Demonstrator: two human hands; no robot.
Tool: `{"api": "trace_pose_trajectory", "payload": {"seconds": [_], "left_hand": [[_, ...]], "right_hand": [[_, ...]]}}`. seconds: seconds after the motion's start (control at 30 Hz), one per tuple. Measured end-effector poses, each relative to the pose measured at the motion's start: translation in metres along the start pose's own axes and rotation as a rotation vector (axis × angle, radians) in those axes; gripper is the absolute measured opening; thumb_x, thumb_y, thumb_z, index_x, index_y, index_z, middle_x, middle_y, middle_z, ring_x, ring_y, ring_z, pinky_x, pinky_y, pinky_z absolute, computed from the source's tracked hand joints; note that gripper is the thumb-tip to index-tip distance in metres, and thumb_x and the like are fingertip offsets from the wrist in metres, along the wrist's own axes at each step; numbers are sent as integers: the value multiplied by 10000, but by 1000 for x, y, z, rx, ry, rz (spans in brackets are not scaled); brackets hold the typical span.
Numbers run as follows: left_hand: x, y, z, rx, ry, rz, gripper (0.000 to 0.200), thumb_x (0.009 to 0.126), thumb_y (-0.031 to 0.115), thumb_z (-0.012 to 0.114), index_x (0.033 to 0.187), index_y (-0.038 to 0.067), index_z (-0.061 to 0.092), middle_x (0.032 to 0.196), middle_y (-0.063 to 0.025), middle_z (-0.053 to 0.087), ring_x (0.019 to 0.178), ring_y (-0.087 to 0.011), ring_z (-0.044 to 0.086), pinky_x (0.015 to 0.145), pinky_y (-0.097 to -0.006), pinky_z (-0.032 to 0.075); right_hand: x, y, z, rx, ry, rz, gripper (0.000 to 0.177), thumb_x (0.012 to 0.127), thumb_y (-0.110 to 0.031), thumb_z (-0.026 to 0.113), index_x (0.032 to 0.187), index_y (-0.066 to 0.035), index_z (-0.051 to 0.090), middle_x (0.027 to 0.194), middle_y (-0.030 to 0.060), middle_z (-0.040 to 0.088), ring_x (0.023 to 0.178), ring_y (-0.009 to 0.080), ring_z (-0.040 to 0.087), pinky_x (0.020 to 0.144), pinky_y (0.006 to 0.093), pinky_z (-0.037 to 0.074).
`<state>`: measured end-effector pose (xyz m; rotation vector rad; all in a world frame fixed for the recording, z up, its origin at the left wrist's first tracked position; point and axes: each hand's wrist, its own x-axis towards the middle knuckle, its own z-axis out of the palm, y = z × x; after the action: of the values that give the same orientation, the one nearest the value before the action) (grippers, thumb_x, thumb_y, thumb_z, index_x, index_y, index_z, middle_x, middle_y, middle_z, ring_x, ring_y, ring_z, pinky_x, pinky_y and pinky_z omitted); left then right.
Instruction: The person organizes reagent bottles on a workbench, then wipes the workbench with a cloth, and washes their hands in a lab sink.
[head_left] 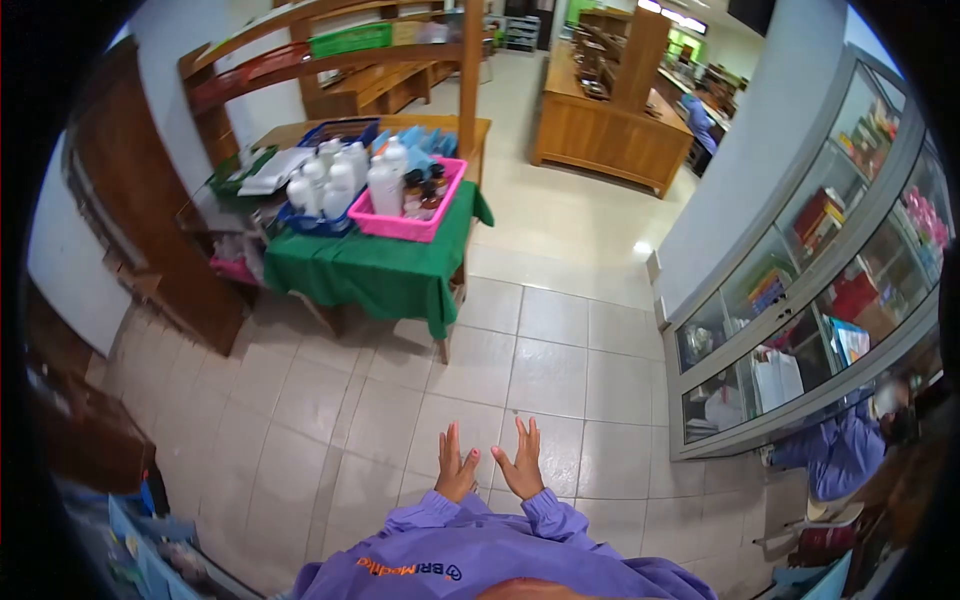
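My left hand (pixel 457 462) is raised in front of my body with its fingers apart and nothing in it. Beside it, a small gap away, my right hand (pixel 520 460) is also spread and holds nothing. Both come out of purple sleeves, above the tiled floor (pixel 548 370). Ahead to the left is a table with a green cloth (pixel 370 268). On it, a pink basket (pixel 398 226) holds white bottles and brown bottles, and a blue basket (pixel 318 222) holds more white bottles. Neither hand touches the table or baskets.
A glass-door cabinet (pixel 735 290) lines the right side, with a seated person in purple (pixel 840 455) near its lower end. A wooden counter (pixel 610 135) stands farther ahead, a person in blue (pixel 698 120) beyond it. A brown wooden door (pixel 160 200) is at left.
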<state>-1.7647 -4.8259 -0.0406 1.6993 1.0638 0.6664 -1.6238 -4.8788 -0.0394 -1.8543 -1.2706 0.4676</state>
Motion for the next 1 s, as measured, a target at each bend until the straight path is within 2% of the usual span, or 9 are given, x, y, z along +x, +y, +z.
{"api": "trace_pose_trajectory", "payload": {"seconds": [0.13, 0.2, 0.33, 0.5, 0.6, 0.7, 0.83, 1.0], "left_hand": [[92, 8, -5, -20, -84, -3, 658, 881, 431, 353, 1340, 25, 116, 1387, -172, 128, 1282, -367, 29, 1036, -435, 49], [142, 19, -10, -33, -113, -13, 639, 888, 427, 336, 1339, 26, 127, 1388, -166, 129, 1282, -361, 32, 1037, -432, 53], [242, 33, -5, 45, -147, 157, 620, 886, 402, 359, 1331, 19, 159, 1371, -188, 164, 1277, -355, 75, 1038, -426, 54], [347, 40, 32, 175, -202, 326, 629, 873, 386, 401, 1316, -3, 183, 1345, -216, 210, 1266, -353, 137, 1035, -430, 56], [409, 32, 69, 168, -247, 316, 645, 867, 398, 406, 1313, -11, 184, 1349, -216, 204, 1269, -350, 133, 1034, -427, 63], [470, 29, 102, 159, -270, 189, 702, 836, 456, 435, 1337, 51, 156, 1370, -209, 158, 1272, -382, 88, 1019, -462, 79], [580, 74, 118, 136, -191, 10, 732, 817, 480, 455, 1351, 98, 133, 1383, -190, 134, 1266, -409, 72, 1005, -492, 90], [702, 117, 110, 209, -14, 122, 704, 837, 464, 432, 1339, 51, 162, 1365, -195, 190, 1256, -412, 116, 1009, -471, 114]], "right_hand": [[79, 16, -7, -18, 37, 119, 704, 788, -356, 571, 1315, -59, 213, 1363, 257, 89, 1265, 392, 100, 1020, 435, 139], [118, 15, -17, -9, 79, 104, 676, 788, -318, 579, 1305, -53, 233, 1360, 252, 98, 1263, 384, 115, 1018, 431, 146], [199, 19, -45, 48, 189, 135, 655, 780, -265, 594, 1292, -41, 251, 1356, 250, 106, 1257, 385, 125, 1015, 430, 151], [278, 63, -68, 44, 328, 204, 633, 778, -247, 599, 1278, -32, 277, 1352, 250, 117, 1256, 371, 143, 1012, 414, 167], [335, 101, -84, 9, 346, 268, 641, 779, -260, 596, 1281, -31, 271, 1352, 253, 115, 1259, 368, 137, 1013, 414, 162], [406, 141, -104, 14, 323, 293, 645, 784, -278, 586, 1285, -33, 264, 1355, 250, 110, 1262, 368, 126, 1012, 419, 155], [539, 166, -142, 5, 270, 211, 639, 787, -284, 581, 1284, -33, 267, 1358, 243, 114, 1259, 373, 125, 1011, 426, 156], [687, 179, -164, -18, 170, 32, 632, 785, -283, 583, 1282, -42, 276, 1357, 242, 125, 1256, 379, 129, 1009, 436, 160]]}}
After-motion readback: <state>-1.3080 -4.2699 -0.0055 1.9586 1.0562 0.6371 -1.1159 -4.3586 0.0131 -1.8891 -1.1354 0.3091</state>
